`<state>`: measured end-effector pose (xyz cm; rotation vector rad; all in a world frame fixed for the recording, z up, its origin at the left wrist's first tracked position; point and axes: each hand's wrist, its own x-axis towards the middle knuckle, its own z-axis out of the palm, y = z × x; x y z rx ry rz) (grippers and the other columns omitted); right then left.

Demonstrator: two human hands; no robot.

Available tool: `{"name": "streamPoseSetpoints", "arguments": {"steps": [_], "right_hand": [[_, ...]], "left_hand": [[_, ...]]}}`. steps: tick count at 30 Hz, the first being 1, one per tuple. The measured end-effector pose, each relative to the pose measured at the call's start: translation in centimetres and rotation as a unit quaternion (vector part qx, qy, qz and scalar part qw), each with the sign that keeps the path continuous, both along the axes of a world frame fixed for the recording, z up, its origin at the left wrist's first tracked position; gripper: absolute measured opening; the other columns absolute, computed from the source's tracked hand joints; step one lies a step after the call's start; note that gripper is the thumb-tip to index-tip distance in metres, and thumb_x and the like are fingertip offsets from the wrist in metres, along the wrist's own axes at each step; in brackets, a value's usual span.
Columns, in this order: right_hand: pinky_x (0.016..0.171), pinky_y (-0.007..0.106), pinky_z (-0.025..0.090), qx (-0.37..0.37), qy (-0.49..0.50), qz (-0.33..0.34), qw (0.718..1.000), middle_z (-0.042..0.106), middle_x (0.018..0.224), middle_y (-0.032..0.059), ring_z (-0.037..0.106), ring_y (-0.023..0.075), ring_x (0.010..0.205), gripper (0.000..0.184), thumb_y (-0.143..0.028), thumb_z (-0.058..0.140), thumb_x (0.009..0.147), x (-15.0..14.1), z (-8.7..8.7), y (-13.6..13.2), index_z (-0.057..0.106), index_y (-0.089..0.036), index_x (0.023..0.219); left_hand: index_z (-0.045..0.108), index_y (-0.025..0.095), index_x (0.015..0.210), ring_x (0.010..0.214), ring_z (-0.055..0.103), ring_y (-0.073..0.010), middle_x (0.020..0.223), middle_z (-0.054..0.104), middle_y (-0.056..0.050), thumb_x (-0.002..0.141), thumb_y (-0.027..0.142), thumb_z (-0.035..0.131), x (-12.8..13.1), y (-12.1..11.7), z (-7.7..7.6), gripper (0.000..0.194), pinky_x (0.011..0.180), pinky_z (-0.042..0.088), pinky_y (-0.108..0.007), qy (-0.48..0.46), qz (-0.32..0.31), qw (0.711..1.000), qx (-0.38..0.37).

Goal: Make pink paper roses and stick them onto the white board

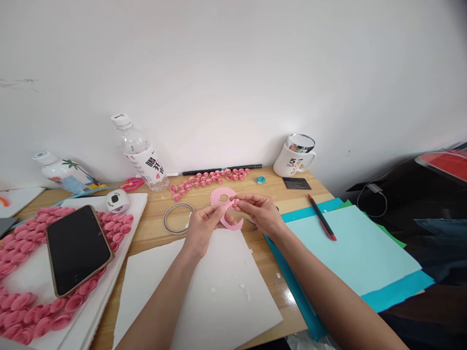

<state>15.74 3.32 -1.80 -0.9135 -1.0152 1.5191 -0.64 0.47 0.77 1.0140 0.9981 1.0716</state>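
Note:
Between my two hands is a curled pink paper strip (pixel 233 225), its loose end hanging down in a curve. My left hand (pixel 206 226) pinches the strip from the left. The fingertips of my right hand (pixel 260 210) are closed on the strip's other end, which looks partly rolled. Just behind them lies a pink paper spiral (pixel 219 195) on the table. Several small rolled pink paper roses (pixel 207 180) stand in rows farther back, with one teal paper rose (pixel 260 180) to their right. White sheet (pixel 219 291) lies beneath my forearms.
At left, a phone (pixel 79 250) rests on a board of pink roses (pixel 60 321). A tape roll (pixel 166 221), bottle (pixel 144 155), scissors (pixel 132 183) and mug (pixel 294 158) stand or lie around. Coloured paper (pixel 350 248) with a pen (pixel 323 218) lies at right.

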Motion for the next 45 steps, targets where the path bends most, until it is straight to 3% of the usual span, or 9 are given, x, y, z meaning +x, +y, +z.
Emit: {"name": "streamPoseSetpoints", "arguments": {"steps": [8,14,20,31,45], "right_hand": [[0.061,0.025,0.048,0.011,-0.021,0.014,1.000,0.066,0.067,-0.0003,0.059,0.0110,0.062,0.022,-0.032,0.078,0.061,-0.19,0.28,-0.31,0.065,-0.018,0.071],[0.062,0.026,0.047,0.024,-0.040,0.000,0.999,0.067,0.076,0.0021,0.058,0.0125,0.066,0.025,-0.033,0.080,0.057,-0.19,-0.04,-0.14,0.066,-0.018,0.069],[0.053,0.025,0.043,0.030,-0.037,-0.005,0.999,0.062,0.063,-0.0014,0.052,0.0099,0.055,0.025,-0.034,0.081,0.055,-0.21,-0.03,-0.12,0.063,-0.018,0.065],[0.078,0.028,0.050,0.022,-0.002,0.033,0.999,0.070,0.089,0.0025,0.062,0.0115,0.074,0.022,-0.035,0.074,0.066,-0.18,0.12,-0.10,0.072,-0.022,0.084],[0.061,0.023,0.047,0.038,-0.005,0.015,0.999,0.066,0.068,-0.0025,0.058,0.0089,0.060,0.017,-0.025,0.079,0.060,-0.17,-0.19,-0.18,0.067,-0.019,0.070]], "left_hand": [[0.068,0.012,0.071,0.067,0.060,-0.0158,0.068,0.065,-0.005,0.073,0.037,0.064,0.16,-0.11,-0.27,0.026,0.067,0.053,-0.031,0.004,-0.022,1.000,-0.006],[0.071,0.013,0.084,0.070,0.061,-0.0163,0.072,0.067,-0.006,0.072,0.037,0.065,0.14,-0.04,-0.52,0.027,0.066,0.053,-0.031,0.008,-0.025,1.000,-0.014],[0.071,0.015,0.083,0.064,0.059,-0.0134,0.069,0.067,-0.004,0.070,0.035,0.068,0.20,-0.04,-0.36,0.024,0.065,0.053,-0.030,0.007,-0.020,1.000,-0.019],[0.071,0.015,0.086,0.064,0.058,-0.0129,0.069,0.067,-0.003,0.070,0.033,0.068,0.13,0.02,-0.44,0.024,0.064,0.053,-0.029,-0.001,-0.004,1.000,-0.025],[0.070,0.012,0.084,0.069,0.064,-0.0166,0.071,0.068,-0.005,0.070,0.036,0.068,0.32,-0.16,-0.39,0.027,0.066,0.054,-0.030,0.016,-0.027,0.999,-0.032]]}}
